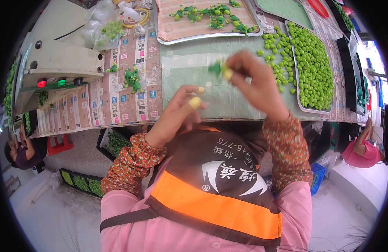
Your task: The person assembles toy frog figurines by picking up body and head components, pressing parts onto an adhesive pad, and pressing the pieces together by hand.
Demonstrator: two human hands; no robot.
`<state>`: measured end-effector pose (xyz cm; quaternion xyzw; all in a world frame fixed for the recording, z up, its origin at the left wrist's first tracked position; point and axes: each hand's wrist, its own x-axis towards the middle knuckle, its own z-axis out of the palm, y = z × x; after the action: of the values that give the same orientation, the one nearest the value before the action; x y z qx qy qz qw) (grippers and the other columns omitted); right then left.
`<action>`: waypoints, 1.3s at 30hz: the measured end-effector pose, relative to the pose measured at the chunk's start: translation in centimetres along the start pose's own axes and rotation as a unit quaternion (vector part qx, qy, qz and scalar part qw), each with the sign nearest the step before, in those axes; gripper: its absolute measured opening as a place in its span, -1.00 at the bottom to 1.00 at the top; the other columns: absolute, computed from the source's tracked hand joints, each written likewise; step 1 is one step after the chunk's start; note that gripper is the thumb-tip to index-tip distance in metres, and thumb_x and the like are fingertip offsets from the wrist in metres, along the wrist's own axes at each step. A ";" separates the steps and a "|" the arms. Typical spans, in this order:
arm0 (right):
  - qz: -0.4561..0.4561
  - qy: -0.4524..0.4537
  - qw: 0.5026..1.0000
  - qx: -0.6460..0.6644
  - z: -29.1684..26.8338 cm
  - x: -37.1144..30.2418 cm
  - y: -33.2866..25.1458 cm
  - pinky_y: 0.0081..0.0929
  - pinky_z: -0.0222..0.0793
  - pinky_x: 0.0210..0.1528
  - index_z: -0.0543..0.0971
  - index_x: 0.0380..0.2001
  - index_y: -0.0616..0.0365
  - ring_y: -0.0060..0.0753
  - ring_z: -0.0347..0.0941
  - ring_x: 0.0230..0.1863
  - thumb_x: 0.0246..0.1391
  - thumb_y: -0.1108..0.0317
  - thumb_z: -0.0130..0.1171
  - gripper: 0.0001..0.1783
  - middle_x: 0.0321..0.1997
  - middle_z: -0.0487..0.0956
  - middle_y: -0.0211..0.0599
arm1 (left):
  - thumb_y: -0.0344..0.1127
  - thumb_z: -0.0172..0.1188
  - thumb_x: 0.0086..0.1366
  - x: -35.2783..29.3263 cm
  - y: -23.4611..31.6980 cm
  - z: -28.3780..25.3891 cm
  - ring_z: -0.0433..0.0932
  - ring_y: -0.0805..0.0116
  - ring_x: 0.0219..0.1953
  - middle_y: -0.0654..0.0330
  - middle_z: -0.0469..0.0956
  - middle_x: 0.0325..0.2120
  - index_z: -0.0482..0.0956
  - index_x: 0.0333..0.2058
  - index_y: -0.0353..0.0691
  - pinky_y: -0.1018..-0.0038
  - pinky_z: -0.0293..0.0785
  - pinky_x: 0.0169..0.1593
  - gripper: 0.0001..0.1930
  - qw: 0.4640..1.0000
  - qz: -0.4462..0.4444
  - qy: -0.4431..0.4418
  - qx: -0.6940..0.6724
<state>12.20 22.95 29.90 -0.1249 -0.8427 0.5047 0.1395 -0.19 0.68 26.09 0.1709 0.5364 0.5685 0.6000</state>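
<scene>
My right hand [254, 77] is raised over the pale green work mat [187, 59], its thumb and fingers pinching a small dark green plastic figure [215, 68]. Motion blurs the figure, so its exact form is unclear. Lower and to the left, my left hand [179, 109] hovers near the table's front edge, fingers apart and holding nothing. Yellow tape wraps fingertips on both hands. Right of the mat, a metal tray [301, 107] is heaped with round light green pieces [313, 63]. Several loose pieces [282, 63] lie between that tray and my right hand.
At the back, a metal-rimmed tray [177, 29] bears several green figures [215, 13]. More green figures [133, 80] lie on the printed table covering at left, beside a pale machine [61, 63] with coloured buttons. A plastic bag [103, 29] and white bottle [131, 14] stand behind.
</scene>
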 end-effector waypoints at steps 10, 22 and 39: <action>-0.008 0.164 0.951 -0.262 -6.8 1.9 5.9 -0.27 0.46 -0.18 0.62 -0.23 0.21 -0.12 0.54 -0.29 0.10 0.44 0.24 -0.84 -0.28 0.60 -0.17 | -0.14 0.07 0.50 -1.6 0.8 -2.8 0.48 0.64 -0.37 0.31 0.54 -0.26 0.50 -0.01 -0.13 0.70 0.39 -0.46 -0.75 0.997 0.034 0.062 0.016; -0.051 0.158 0.856 -0.490 -5.5 1.5 8.5 -0.12 0.42 -0.13 0.61 -0.16 0.06 -0.05 0.45 -0.14 0.02 0.49 0.22 -0.74 -0.25 0.51 -0.23 | -0.30 0.07 0.49 -0.8 4.3 -9.9 0.32 0.73 -0.49 0.39 0.53 -0.38 0.54 -0.06 -0.16 0.75 0.24 -0.42 -0.84 0.935 0.217 0.261 0.104; 0.041 0.167 0.970 -0.172 -3.8 -3.8 3.5 -0.53 0.39 -0.28 0.51 -0.06 0.24 -0.54 0.44 -0.36 0.12 0.62 0.16 -0.71 -0.28 0.54 -0.34 | -0.26 0.21 0.31 -1.0 6.8 -11.3 0.48 0.05 -0.07 0.13 0.51 -0.19 0.59 -0.08 -0.15 0.19 0.44 -0.04 -0.76 0.582 0.198 0.393 0.683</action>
<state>17.32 26.35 28.14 -0.2642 -0.8759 0.3292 0.2339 -12.85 -2.78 27.90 0.3920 0.9030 0.1505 -0.0910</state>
